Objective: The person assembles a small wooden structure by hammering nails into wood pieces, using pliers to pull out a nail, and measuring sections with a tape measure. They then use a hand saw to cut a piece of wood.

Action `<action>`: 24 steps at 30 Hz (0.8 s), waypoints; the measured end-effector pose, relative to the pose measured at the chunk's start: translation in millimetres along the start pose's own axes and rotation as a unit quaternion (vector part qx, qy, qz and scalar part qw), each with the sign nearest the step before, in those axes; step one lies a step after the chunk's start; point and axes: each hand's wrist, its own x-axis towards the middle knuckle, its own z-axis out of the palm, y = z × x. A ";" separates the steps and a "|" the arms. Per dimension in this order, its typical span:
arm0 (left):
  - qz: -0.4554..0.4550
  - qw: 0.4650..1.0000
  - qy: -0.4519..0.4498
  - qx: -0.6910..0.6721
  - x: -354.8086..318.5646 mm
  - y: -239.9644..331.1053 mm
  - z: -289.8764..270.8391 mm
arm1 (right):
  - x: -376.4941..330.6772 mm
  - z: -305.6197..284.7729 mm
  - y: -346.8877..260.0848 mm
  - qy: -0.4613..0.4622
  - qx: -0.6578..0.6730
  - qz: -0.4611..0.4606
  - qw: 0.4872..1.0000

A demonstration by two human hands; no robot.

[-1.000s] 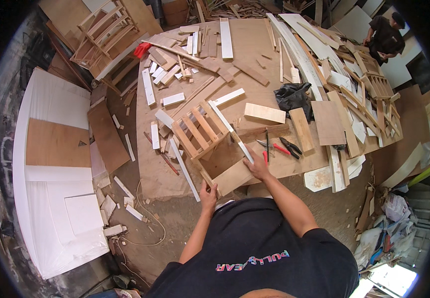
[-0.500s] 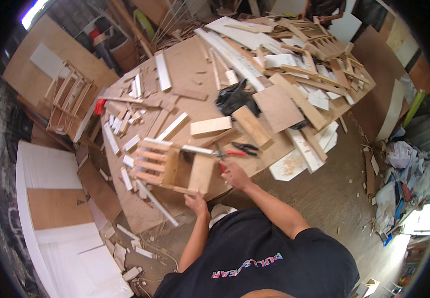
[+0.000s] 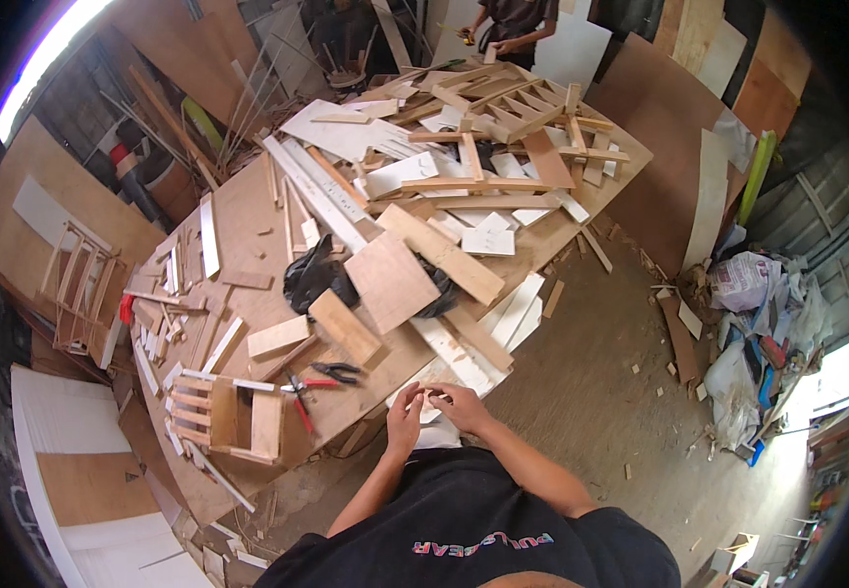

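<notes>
My left hand and my right hand are close together in front of my chest, just off the table's near edge. Both are closed, with fingertips pinched round something small that I cannot make out. To their left, a small slatted wooden frame lies on the table, with neither hand on it. Beside it rests a red-handled tool, its handles spread apart, its jaws too small to make out. Black-handled pliers lie just beyond.
Wood offcuts and a black plastic bag cover much of the table. Boards are piled at the far end, where another person stands. White panels lean at the left; plastic sacks lie at the right.
My left hand has let go of the wooden frame, and my right hand has left the red-handled tool. Both hands have come together. The view has swung to the right.
</notes>
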 end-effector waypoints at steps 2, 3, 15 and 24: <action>-0.044 0.998 -0.027 -0.033 20.0 -4.6 30.9 | 10.9 -33.5 17.4 0.048 0.009 -0.012 0.999; -0.036 0.999 -0.018 -0.033 28.2 -8.7 46.6 | 15.3 -50.4 21.1 0.064 0.024 -0.009 0.998; 0.041 0.991 0.032 -0.119 201.1 28.2 286.2 | 65.0 -343.5 104.9 0.131 -0.018 0.089 0.987; -0.062 0.982 -0.024 -0.179 283.0 80.9 459.0 | 79.2 -536.0 168.9 0.211 0.100 0.175 0.957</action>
